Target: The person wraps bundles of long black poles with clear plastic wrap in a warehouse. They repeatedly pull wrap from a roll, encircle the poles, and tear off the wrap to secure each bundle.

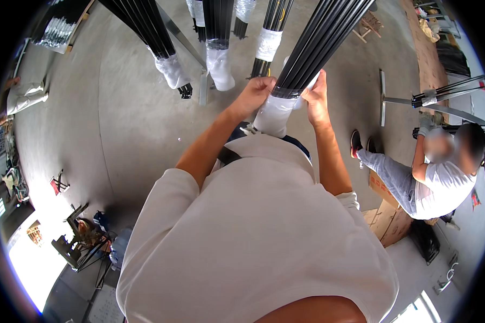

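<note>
A long bundle of thin black rods slants down toward my body, its near end wrapped in white plastic film. My left hand is closed at the left side of the bundle, fingers curled where the rods meet the wrap. On the other side my right hand is closed, thumb toward me, on a white film-like piece that shows beside and behind the rods. The bundle hides most of that piece, so its full shape cannot be seen.
More wrapped rod bundles stand ahead, beside a grey metal stand. To the right a seated person works by rods on another stand, near cardboard boxes. Another person's legs show far left. A small stool sits left.
</note>
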`<state>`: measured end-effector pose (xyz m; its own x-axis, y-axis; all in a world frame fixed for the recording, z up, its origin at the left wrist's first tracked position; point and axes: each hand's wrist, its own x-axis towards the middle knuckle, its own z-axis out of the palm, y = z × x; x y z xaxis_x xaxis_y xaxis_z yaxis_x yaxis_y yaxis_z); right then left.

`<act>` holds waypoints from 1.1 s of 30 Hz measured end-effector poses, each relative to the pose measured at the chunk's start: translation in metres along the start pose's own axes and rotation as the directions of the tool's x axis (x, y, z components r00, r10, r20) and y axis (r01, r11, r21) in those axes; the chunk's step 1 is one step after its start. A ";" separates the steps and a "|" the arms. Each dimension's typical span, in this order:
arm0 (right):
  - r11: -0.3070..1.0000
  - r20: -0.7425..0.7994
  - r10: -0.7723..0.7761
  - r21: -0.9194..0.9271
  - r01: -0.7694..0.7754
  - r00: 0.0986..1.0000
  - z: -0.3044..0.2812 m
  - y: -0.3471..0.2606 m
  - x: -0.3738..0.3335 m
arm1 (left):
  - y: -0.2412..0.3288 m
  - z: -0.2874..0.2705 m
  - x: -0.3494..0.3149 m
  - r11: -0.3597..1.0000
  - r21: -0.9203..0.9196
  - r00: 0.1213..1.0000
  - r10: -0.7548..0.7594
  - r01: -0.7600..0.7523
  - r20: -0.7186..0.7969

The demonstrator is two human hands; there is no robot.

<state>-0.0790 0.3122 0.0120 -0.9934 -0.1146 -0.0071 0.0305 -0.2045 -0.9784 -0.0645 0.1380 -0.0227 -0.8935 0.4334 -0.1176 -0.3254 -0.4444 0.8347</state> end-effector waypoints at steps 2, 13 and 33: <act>1.000 0.011 0.001 0.010 -0.001 1.000 0.000 -0.001 0.000 | -0.009 -0.004 -0.010 0.999 -0.010 0.992 -0.045 0.044 -0.121; 0.889 0.248 0.166 0.380 -0.254 0.954 0.000 0.011 0.024 | 0.012 0.032 -0.034 0.926 0.362 0.977 0.167 -0.108 -0.135; 0.791 0.292 0.414 0.354 -0.499 0.862 0.003 0.014 0.046 | 0.033 -0.014 -0.008 0.454 0.878 0.938 0.346 -0.152 -0.016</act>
<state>-0.1241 0.3015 -0.0020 -0.8117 -0.4673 -0.3504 0.5591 -0.4483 -0.6975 -0.0721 0.1093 -0.0018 -0.9558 0.2398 0.1702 0.2602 0.4205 0.8692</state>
